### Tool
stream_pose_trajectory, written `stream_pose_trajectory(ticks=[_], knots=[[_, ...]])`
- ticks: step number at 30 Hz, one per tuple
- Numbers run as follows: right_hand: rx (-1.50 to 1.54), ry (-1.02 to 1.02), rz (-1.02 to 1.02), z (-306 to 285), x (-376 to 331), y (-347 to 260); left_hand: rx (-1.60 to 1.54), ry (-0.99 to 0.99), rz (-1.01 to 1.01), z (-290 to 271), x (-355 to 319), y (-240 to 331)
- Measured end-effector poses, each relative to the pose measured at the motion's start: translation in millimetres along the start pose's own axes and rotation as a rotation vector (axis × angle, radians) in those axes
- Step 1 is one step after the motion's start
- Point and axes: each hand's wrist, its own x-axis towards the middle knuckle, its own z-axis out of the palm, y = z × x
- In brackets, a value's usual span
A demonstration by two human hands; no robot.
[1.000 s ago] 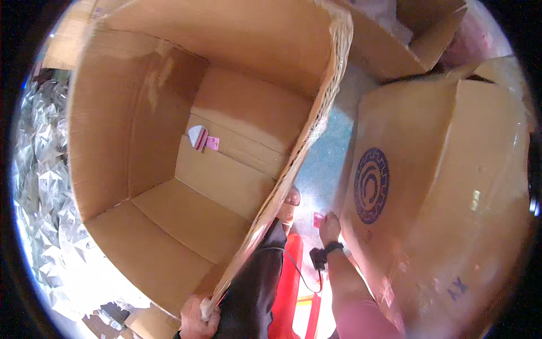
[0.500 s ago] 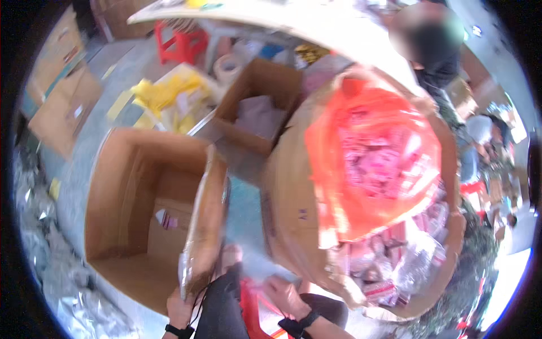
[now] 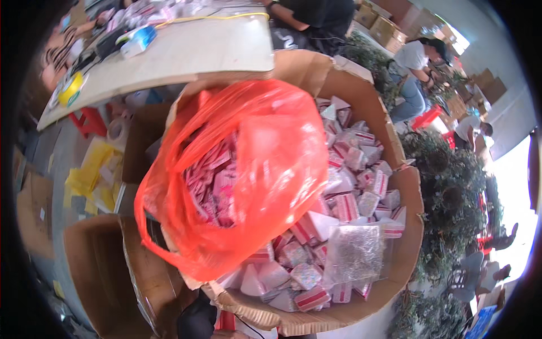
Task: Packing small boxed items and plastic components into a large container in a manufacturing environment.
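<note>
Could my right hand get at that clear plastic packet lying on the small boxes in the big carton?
Probably yes. The clear packet lies on top of the pink and white boxes near the carton's right rim, uncovered; the orange bag sits further left. Neither hand is in view.

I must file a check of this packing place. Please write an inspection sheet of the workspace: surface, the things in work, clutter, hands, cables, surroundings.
Surface: pale table top behind the boxes; grey floor at left.
Things in work: large cardboard box full of small pink and white packets; orange plastic bag of pink packets lying on top; clear bag near the front.
Clutter: empty cardboard box at left, yellow sheets, tape rolls, red stool.
Hands: nothing seen.
Cables: yellow cable on the table.
Surroundings: other people at right, dark green foliage, stacked cartons.
</note>
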Motion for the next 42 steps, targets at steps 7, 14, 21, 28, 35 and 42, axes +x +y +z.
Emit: stream_pose_trajectory(ticks=[7,14,21,28,35,42], knots=[[0.050,0.060,-0.090,-35,-15,-35,-0.275,0.057,-0.021,-14,79,64],[0.054,0.153,-0.088,-49,-31,-45,-0.673,-0.100,-0.384,-30,84,85],[0.048,0.421,0.176,-59,-67,-82,-0.550,0.375,0.083,-200,107,199],[-0.180,0.473,0.149,-56,-75,-125,-0.963,-0.146,0.676,-266,57,275],[-0.167,0.544,0.170,-47,-93,-125,-0.944,0.042,0.794,-264,56,294],[0.287,0.885,0.064,-60,-99,-123,-1.732,-0.199,0.261,-302,82,292]])
